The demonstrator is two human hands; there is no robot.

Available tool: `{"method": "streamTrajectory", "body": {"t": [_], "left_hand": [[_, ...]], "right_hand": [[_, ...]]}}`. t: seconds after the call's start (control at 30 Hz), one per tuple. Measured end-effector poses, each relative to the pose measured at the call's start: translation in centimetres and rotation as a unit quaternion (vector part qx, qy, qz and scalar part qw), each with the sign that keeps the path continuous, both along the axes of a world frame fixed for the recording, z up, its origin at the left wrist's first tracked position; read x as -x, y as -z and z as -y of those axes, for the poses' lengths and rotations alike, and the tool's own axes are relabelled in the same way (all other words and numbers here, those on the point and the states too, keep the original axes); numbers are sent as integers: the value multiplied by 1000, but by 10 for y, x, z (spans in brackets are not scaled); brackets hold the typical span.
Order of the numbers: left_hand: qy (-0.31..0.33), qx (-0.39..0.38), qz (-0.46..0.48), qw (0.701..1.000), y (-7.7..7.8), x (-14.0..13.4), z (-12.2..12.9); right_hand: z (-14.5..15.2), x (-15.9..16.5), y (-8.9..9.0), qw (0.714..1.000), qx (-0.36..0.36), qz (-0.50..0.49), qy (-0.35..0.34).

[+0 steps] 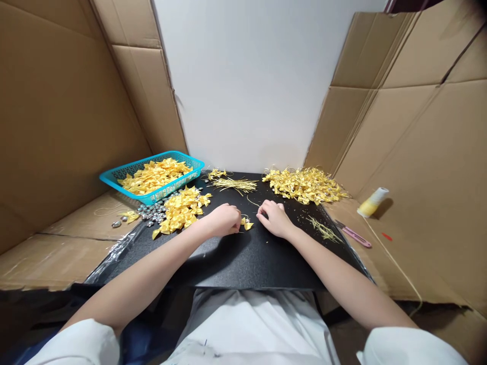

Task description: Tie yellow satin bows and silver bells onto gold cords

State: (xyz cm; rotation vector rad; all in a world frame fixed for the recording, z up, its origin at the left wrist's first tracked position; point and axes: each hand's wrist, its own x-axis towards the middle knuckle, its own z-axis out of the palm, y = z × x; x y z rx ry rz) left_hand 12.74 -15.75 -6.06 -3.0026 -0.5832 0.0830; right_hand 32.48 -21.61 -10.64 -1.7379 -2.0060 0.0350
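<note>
My left hand (225, 221) is closed, its fingertips pinched on a thin gold cord whose end pokes out below them. Right beside those fingertips lies a small yellow ribbon bow (248, 224) with a loop of cord on it. My right hand (274, 218) is curled, thumb and fingers together, just right of the bow. A curved strand of gold cord (251, 202) runs up and away from its fingertips. The undersides of both hands are hidden. A pile of yellow bows (182, 209) spreads on the black tabletop (243, 263) near my left forearm, with silver bells (152, 213) against it.
A blue basket (176, 188) of bows stands at the back left. Cut gold cords (236, 185) lie at the back, with a heap of corded bows (304, 185) to their right. Cord scraps (323, 229), a pink cutter (356, 236) and a thread spool (373, 203) sit rightward. Cardboard walls (429, 152) flank the table.
</note>
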Motion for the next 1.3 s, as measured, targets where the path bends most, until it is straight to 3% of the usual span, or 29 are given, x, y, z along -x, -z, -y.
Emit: {"method": "streamTrajectory", "body": {"t": [0.13,0.33,0.57,0.9,1.13,1.3], "left_hand": [[22,-20,4,1000,5,4,-1],[64,62,31,996,12,11,-11],[40,126,64,989,3,13,-14],[26,-75,-45,996,-5,-14,12],[55,-48,-96,993,-7,-34,4],[71,-45,-76,994,-1,-33,-1]], "right_hand": [[0,0,1,1000,3,-6,-3],[0,-1,-1,1000,-2,-17,-7],[0,-1,0,1000,-6,-21,-16],[1,-1,-1,1000,2,-18,-16],[1,-2,-1,1000,8,-14,-15],[0,-2,-1,1000,9,-11,-20]]}}
